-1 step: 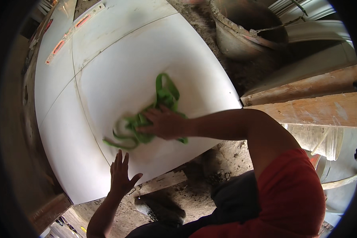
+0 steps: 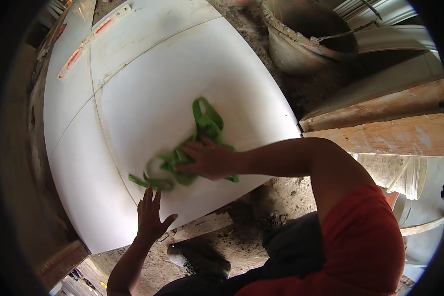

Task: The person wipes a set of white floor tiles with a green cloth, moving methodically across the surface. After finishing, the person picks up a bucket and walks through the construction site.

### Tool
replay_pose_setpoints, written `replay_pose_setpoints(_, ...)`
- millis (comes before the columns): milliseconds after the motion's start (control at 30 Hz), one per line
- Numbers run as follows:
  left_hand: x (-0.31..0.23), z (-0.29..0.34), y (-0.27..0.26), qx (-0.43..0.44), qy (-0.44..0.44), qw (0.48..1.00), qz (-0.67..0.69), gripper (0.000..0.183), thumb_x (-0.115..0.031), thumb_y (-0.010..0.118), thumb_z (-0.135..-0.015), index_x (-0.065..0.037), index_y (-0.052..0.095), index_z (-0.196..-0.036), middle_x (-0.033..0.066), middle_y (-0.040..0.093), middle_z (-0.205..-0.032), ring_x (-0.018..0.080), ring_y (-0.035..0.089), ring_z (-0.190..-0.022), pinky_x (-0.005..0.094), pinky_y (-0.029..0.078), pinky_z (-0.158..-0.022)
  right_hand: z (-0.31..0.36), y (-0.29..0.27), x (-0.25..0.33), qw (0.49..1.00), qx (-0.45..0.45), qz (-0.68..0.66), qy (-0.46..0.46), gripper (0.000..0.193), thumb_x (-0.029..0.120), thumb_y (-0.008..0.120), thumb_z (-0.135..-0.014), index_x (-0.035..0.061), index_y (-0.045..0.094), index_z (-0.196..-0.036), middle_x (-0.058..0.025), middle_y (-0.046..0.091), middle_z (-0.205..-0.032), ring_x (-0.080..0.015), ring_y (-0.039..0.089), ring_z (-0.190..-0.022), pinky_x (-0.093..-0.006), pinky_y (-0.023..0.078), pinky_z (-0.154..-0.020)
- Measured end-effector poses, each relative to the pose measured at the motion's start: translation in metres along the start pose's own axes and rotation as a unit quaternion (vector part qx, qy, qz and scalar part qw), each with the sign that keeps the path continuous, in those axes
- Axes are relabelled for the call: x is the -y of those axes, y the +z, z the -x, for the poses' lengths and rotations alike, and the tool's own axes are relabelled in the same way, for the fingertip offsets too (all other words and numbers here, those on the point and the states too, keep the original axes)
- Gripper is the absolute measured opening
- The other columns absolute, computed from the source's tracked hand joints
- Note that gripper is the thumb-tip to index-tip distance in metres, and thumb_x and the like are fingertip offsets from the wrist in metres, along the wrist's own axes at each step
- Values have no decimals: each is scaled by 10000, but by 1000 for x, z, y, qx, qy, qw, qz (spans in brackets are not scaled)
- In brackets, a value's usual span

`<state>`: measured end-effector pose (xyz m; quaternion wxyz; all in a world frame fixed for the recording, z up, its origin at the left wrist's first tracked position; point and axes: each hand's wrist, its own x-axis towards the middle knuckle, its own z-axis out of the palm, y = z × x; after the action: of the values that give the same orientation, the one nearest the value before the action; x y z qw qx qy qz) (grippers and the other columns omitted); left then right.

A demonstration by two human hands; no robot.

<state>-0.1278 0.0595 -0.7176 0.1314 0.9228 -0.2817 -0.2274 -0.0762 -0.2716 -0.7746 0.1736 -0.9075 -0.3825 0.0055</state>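
Note:
Bunched under my right hand [image 2: 211, 159] is a green cloth [image 2: 208, 129] with loose strap-like loops, somewhat blurred. That hand holds it down against a white tiled surface [image 2: 158, 103], palm down, with the fingers bent over the folds. Part of the cloth is hidden beneath the palm. My left hand [image 2: 152, 217] is open with fingers stretched out and thumb apart, at the near edge of the white surface. Its fingertips are beside the cloth's trailing left end, and I cannot tell whether they touch it.
A spirit level [image 2: 88, 43] with reddish windows lies across the far left tiles. Beyond the right edge stand a dirty bucket [image 2: 301, 52], wooden boards [image 2: 380, 135] and a pale translucent bucket [image 2: 404, 175]. The floor [image 2: 291, 195] below is rough and littered with debris.
My right hand and the green cloth have shifted slightly right and toward me. The left hand stays in place, and the cloth's left end now lies closer to its fingertips.

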Motion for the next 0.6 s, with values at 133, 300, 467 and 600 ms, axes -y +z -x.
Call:
replay_pose_setpoints(133,-3,-8,-7,-4,3,1000,12,993,-601,718,-839,-27,319,-1544,284,179,-1636,468,228,-1496,637,252,-1146,43,-14,-29,999,2,-41,-23,655,250,678,-843,361,502,-1463,-212,488,-1392,-390,508,-1301,-581,436,-1045)
replay_pose_setpoints(300,-4,6,-17,30,-31,999,-20,989,-691,615,-877,-76,285,-1578,253,171,-1648,417,191,-1527,620,221,-1180,66,-58,-124,941,-211,69,254,658,272,756,-826,212,539,-1444,-198,609,-1101,-402,600,-989,-511,490,-843)
replay_pose_setpoints(467,5,22,-15,11,-40,999,-28,986,-731,548,-897,-96,255,-1593,236,156,-1658,411,197,-1528,625,231,-1181,106,-45,-95,859,-133,129,477,842,351,706,-866,223,296,-1590,-266,502,-1192,-456,504,-1127,-592,422,-900)
replay_pose_setpoints(600,-2,20,-3,-18,-4,1000,-16,989,-691,602,-881,-101,247,-1592,224,157,-1659,417,239,-1507,616,259,-1172,123,-16,10,940,-56,88,326,855,208,710,-814,247,337,-1582,-305,421,-1316,-471,413,-1249,-598,327,-1038)
